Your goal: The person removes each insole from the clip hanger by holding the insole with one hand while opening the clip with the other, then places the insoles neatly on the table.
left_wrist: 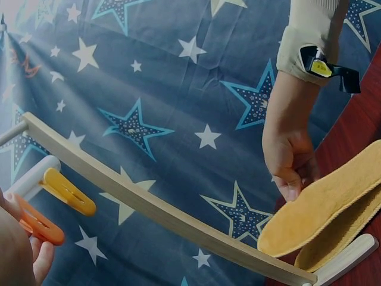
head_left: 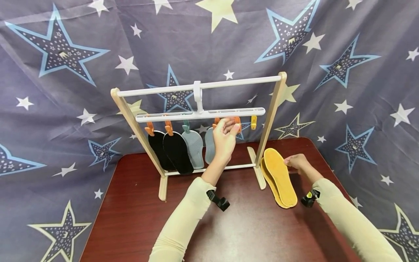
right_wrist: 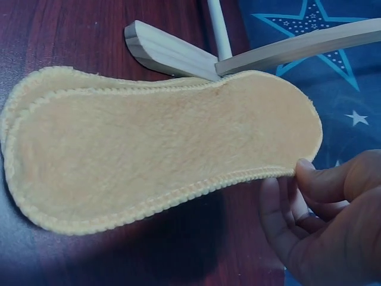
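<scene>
My left hand [head_left: 225, 138] is raised in front of the hanger [head_left: 209, 114], its thumb and fingers on an orange clothespin [head_left: 238, 125]. In the left wrist view, that clothespin [left_wrist: 41, 220] shows between the fingers. My right hand [head_left: 299, 162] pinches the edge of a yellow insole [head_left: 279, 174] near its upper end. A second yellow insole [right_wrist: 44, 77] lies beneath it, mostly covered. To the left, two black insoles [head_left: 176, 153] and two grey insoles [head_left: 194, 147] hang from clothespins; my left hand partly hides one grey insole.
A wooden rack [head_left: 273, 109] with white bars carries the hanger. A yellow clothespin [head_left: 253, 122] hangs at the hanger's right end. The rack's right foot [head_left: 258, 171] stands beside the yellow insoles on the dark red table [head_left: 235, 225]. Star-patterned cloth [head_left: 229, 47] forms the background.
</scene>
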`<state>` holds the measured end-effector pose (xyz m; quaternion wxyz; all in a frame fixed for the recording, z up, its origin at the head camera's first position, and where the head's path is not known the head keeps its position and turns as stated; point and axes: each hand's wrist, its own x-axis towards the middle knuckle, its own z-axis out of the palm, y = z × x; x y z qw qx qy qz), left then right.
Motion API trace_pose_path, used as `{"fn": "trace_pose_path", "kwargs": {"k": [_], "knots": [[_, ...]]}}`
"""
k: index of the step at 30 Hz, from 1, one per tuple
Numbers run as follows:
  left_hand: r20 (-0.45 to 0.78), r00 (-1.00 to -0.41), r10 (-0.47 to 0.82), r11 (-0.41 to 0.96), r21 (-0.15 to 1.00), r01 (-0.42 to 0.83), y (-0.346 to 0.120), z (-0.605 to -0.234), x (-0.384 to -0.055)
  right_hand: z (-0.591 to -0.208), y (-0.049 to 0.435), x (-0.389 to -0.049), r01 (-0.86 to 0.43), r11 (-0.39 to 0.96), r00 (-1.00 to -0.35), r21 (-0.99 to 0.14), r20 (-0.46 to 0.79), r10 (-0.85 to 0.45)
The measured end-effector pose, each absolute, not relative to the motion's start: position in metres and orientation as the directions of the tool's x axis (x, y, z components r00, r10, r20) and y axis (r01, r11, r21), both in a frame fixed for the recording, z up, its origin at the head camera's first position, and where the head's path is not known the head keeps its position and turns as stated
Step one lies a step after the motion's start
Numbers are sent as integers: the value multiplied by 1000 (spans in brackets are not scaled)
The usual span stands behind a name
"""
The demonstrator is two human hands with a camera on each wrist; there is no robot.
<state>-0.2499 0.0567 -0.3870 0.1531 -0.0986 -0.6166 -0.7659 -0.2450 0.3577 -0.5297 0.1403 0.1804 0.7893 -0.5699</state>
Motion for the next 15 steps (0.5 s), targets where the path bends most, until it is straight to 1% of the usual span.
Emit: {"fn": "trace_pose_path", "kwargs": {"k": [15], "knots": [[321,-941,-103,-197,921,336,56,-386,-249,-544,345,-248,488,291,-872,-823,-469,136]]}}
